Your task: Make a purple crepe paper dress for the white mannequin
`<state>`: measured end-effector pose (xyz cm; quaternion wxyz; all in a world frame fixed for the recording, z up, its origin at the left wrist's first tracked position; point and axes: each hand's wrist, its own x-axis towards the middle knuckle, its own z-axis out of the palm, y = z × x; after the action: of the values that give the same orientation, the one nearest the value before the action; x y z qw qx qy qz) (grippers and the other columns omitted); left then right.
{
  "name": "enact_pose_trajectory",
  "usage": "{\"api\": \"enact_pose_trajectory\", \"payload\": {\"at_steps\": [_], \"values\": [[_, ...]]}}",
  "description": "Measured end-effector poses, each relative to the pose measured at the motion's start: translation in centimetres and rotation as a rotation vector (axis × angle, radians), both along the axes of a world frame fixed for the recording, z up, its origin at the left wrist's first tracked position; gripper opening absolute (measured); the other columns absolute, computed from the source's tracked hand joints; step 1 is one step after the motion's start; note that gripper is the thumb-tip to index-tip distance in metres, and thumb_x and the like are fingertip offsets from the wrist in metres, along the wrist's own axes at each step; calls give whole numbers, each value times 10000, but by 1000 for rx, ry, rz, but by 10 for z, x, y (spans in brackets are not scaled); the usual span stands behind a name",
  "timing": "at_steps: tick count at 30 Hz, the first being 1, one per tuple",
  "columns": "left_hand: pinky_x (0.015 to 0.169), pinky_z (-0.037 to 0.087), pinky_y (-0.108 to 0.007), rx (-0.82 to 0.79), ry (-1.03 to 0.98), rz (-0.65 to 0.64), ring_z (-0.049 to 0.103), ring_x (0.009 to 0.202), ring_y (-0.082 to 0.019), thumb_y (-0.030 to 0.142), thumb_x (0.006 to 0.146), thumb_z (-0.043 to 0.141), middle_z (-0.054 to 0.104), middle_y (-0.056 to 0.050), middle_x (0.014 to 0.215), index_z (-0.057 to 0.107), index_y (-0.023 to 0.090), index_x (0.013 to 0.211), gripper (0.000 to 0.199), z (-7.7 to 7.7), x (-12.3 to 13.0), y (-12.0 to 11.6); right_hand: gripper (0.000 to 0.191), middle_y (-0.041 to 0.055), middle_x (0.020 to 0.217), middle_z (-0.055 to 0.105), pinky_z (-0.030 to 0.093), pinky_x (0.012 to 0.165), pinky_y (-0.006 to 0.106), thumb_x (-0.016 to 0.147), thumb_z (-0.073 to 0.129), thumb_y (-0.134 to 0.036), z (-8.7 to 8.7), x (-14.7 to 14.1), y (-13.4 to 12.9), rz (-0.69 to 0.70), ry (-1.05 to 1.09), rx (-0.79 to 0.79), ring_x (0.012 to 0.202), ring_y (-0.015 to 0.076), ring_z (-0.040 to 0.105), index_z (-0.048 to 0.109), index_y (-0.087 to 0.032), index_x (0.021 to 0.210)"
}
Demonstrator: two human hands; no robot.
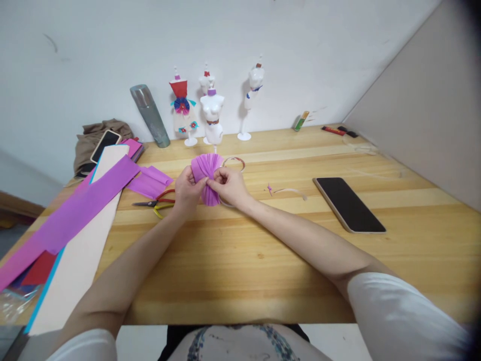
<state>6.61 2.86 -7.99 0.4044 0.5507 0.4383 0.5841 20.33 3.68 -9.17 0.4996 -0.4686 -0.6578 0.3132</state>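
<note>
A pleated purple crepe paper rosette (207, 165) is gripped between both hands above the table. My left hand (187, 189) pinches its left side, thumb pressed near the gathered centre. My right hand (230, 185) holds the centre with thumb and fingertips closed together. Behind the right hand, part of a ring-shaped roll (239, 159) shows; the rest is hidden. Close to my left hand lie scissors (151, 203) with red and yellow handles. A loose purple crepe paper piece (149, 181) is just beyond the scissors.
Several small white mannequins (212, 113) stand at the wall beside a leaning flask (152, 118). Long purple and cream paper strips (93, 205) cover the left side. A phone (349, 204) lies at right. A thin wire-like strip (291, 191) and a glue tube (301, 121) are farther back.
</note>
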Motion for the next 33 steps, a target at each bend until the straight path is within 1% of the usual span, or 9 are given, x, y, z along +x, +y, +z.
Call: {"api": "enact_pose_trajectory", "payload": {"at_steps": [3, 6, 12, 19, 23, 26, 28, 31, 33], "values": [[764, 531, -298, -21, -30, -2, 657, 759, -163, 226, 594, 785, 702, -8, 799, 627, 196, 851, 304, -2, -1, 3, 188, -44, 563, 480, 346, 576, 263, 720, 621, -260, 0, 0, 1, -18, -7, -8, 568, 116, 450, 481, -209, 605], [714, 516, -265, -43, -56, 22, 625, 682, -131, 211, 563, 818, 677, 14, 729, 630, 183, 802, 305, -6, -2, 6, 127, -50, 539, 471, 347, 564, 260, 694, 588, -193, 2, 1, 2, -42, 0, -44, 534, 109, 438, 499, -204, 605], [651, 495, -241, -130, -203, -68, 594, 621, -106, 327, 648, 804, 655, 14, 683, 672, 165, 785, 250, -11, -4, 6, 123, -55, 522, 459, 348, 548, 248, 680, 583, -189, 3, 3, 6, -61, 47, -77, 515, 99, 425, 500, -201, 590], [543, 431, -206, -84, -129, -101, 512, 560, -86, 359, 669, 804, 615, 16, 625, 661, 159, 662, 246, -3, -3, 0, 139, -46, 522, 469, 355, 571, 259, 689, 590, -194, 3, 1, 4, -52, 22, -59, 524, 106, 430, 505, -199, 579], [480, 370, -178, -64, -177, -48, 437, 482, -52, 371, 661, 806, 524, 53, 529, 576, 162, 587, 319, 0, -1, 0, 132, -46, 531, 471, 358, 568, 257, 686, 583, -184, 4, 2, 4, -56, 29, -72, 527, 104, 425, 506, -199, 580], [475, 394, -179, -76, -204, -16, 453, 463, -54, 367, 635, 819, 535, 60, 523, 564, 169, 616, 323, -1, 0, 0, 131, -42, 532, 476, 355, 562, 260, 688, 583, -185, 4, 2, 4, -61, 22, -80, 525, 107, 427, 506, -200, 583], [494, 433, -196, -88, -190, -55, 493, 481, -69, 379, 641, 813, 568, 47, 548, 576, 172, 645, 314, -1, 1, -1, 137, -43, 529, 474, 350, 561, 261, 692, 582, -185, 4, 2, 4, -62, 7, -69, 522, 107, 427, 499, -201, 584], [531, 460, -223, -61, -112, -132, 519, 511, -88, 407, 719, 744, 582, 27, 572, 587, 173, 650, 290, 0, 2, -5, 137, -42, 537, 481, 344, 565, 261, 700, 580, -186, 3, 1, 3, -58, -11, -46, 527, 107, 433, 496, -201, 592], [523, 431, -222, 17, 1, -88, 488, 507, -85, 387, 746, 707, 557, 32, 567, 583, 178, 647, 262, 4, 2, -8, 140, -41, 538, 480, 342, 564, 262, 705, 582, -187, 3, 1, 3, -59, -15, -42, 527, 107, 431, 499, -201, 594]]}}
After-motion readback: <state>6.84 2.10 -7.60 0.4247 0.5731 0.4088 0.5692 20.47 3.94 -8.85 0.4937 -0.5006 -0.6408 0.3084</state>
